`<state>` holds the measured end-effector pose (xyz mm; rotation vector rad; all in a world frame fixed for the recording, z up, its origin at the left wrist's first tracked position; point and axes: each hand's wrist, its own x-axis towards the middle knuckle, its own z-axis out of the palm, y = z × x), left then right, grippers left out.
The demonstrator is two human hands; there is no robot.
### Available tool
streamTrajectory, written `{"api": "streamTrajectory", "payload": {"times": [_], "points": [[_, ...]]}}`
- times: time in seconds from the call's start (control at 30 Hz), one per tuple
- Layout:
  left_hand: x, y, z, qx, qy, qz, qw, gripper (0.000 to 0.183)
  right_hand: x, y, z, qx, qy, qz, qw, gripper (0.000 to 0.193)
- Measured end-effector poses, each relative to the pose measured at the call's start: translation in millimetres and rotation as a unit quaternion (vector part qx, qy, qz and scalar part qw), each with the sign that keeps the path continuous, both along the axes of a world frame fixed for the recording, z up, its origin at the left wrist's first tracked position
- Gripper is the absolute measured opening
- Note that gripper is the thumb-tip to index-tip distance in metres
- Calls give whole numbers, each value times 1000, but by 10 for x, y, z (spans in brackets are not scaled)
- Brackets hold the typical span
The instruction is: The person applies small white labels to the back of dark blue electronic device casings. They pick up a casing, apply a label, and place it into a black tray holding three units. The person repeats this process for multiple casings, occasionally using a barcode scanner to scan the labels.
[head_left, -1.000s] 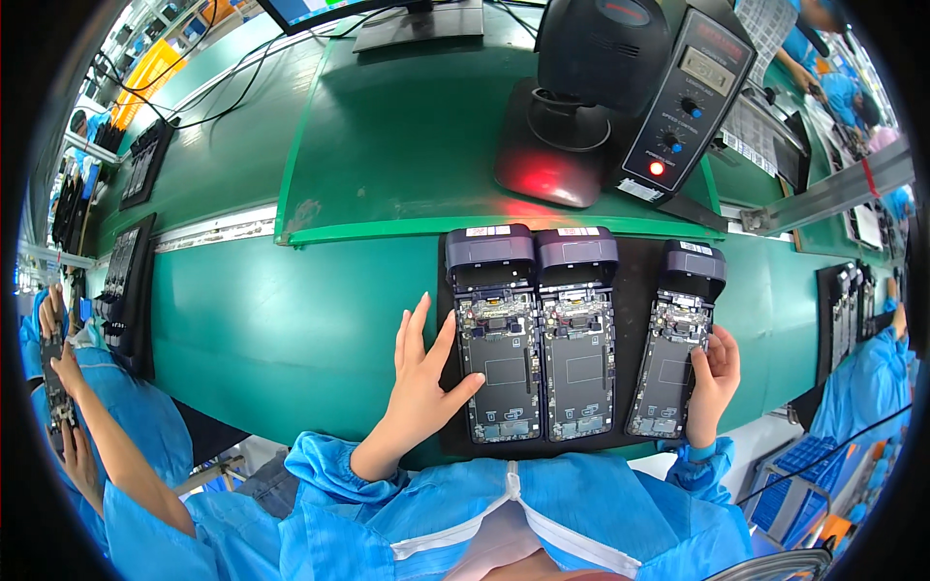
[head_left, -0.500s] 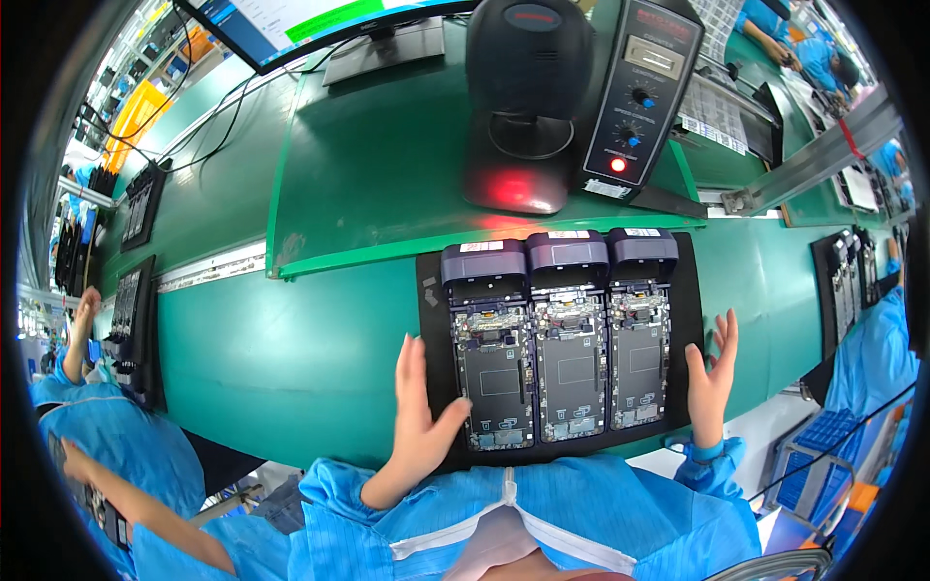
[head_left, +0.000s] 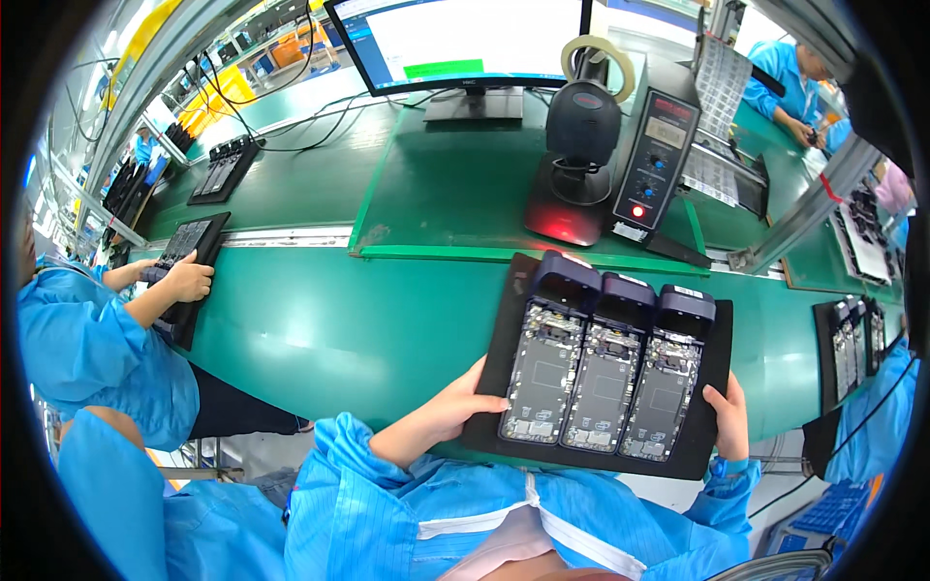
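A flat black tray [head_left: 719, 363] lies in front of me, turned slightly clockwise, its near edge close to my body. On it, side by side, are three opened phones: a left one [head_left: 545, 378], a middle one [head_left: 606, 382] and a right one [head_left: 666, 387]. Their circuit boards and dark batteries show, and a dark purple block stands at each far end. My left hand [head_left: 455, 405] grips the tray's left edge, thumb on top by the left phone, fingers hidden underneath. At the right edge, my right hand [head_left: 729, 418] is closed on the tray.
Beyond the tray stand a black scanner [head_left: 581, 126] on a red-lit base and a control box [head_left: 654, 160] with knobs. A monitor [head_left: 465, 48] is at the back. A co-worker's hands [head_left: 184, 279] hold another tray at left. More phones on a tray [head_left: 848, 344] lie at right.
Both hands were apart beside the tray; now they grip its side edges. The tray has turned clockwise. The head view has shifted too, bringing more of the monitor into sight.
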<state>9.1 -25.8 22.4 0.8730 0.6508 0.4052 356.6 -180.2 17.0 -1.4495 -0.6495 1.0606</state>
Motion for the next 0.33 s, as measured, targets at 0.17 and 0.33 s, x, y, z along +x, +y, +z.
{"api": "streamTrajectory", "payload": {"times": [0.17, 0.33], "points": [[566, 63, 115, -38, -67, -96, 992, 67, 146, -615, 20, 80, -4, -133, 988, 49], [2044, -144, -23, -284, -149, -158, 934, 64, 1028, -1642, 203, 118, -47, -256, 958, 51]]}}
